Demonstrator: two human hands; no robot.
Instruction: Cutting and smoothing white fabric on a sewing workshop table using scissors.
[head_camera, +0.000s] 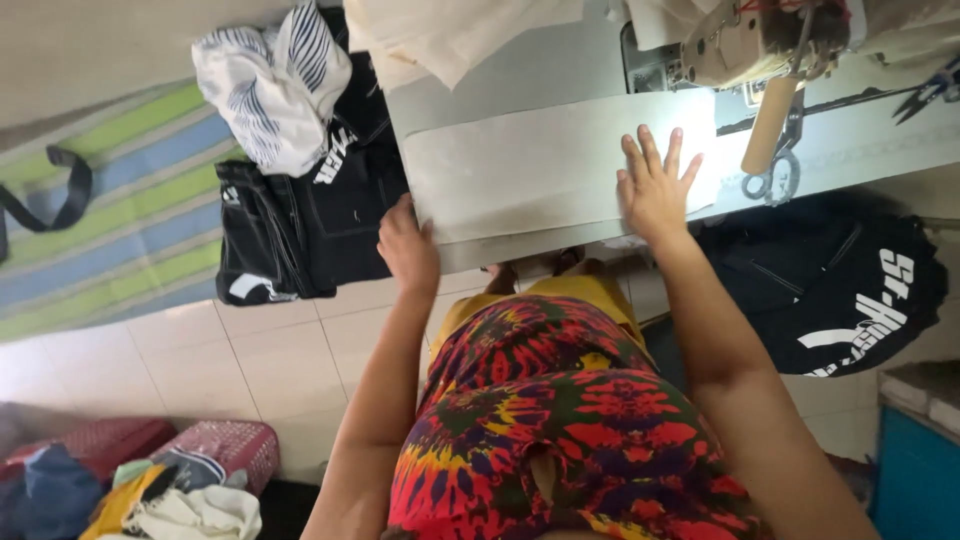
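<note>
A long pale cream fabric strip (540, 165) lies flat across the sewing table (520, 75). My left hand (407, 245) grips the strip's near left corner at the table edge. My right hand (655, 185) rests flat on the strip, fingers spread, close to the sewing machine (760, 40). The machine's head stands at the upper right, with a wooden handle (770, 125) hanging below it.
Scissors (768, 180) lie on the table right of my hand. A black garment (300, 220) and a striped white cloth (275, 80) hang off the table's left. A black bag (830, 285) sits at the right. Baskets of clothes (150, 475) stand lower left on the tiled floor.
</note>
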